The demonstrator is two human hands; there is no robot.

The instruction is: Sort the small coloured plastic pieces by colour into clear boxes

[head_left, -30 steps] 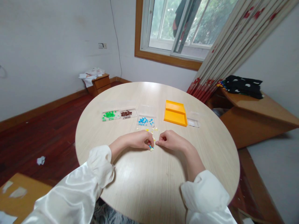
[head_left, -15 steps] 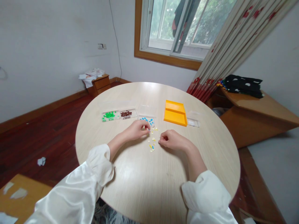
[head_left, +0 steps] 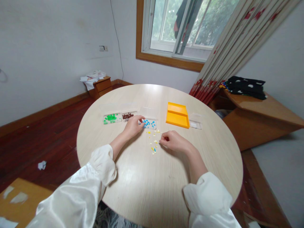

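My left hand (head_left: pixel 133 127) reaches to the left edge of a clear plastic box of small blue pieces (head_left: pixel 150 123). Its thumb and index finger look slightly apart, with nothing plainly visible between them. To the right of the loose pieces, my right hand (head_left: pixel 174 140) rests low over the table with its fingertips pinched; whatever they hold, if anything, is too small to make out. Between the hands lie scattered pale and yellow pieces (head_left: pixel 155 141), with a blue piece (head_left: pixel 155 150) among those nearest me.
Left of the blue pieces stand clear boxes of green pieces (head_left: pixel 111 117) and brown pieces (head_left: pixel 127 116). An open orange case (head_left: pixel 177 119) lies right of centre, beside a small clear box (head_left: pixel 195 125). All rest on a round wooden table (head_left: pixel 147 190).
My left hand has moved left and away from me, from the loose pieces to the blue-piece box, and its fingertips have parted. My right hand has shifted slightly left, still pinched.
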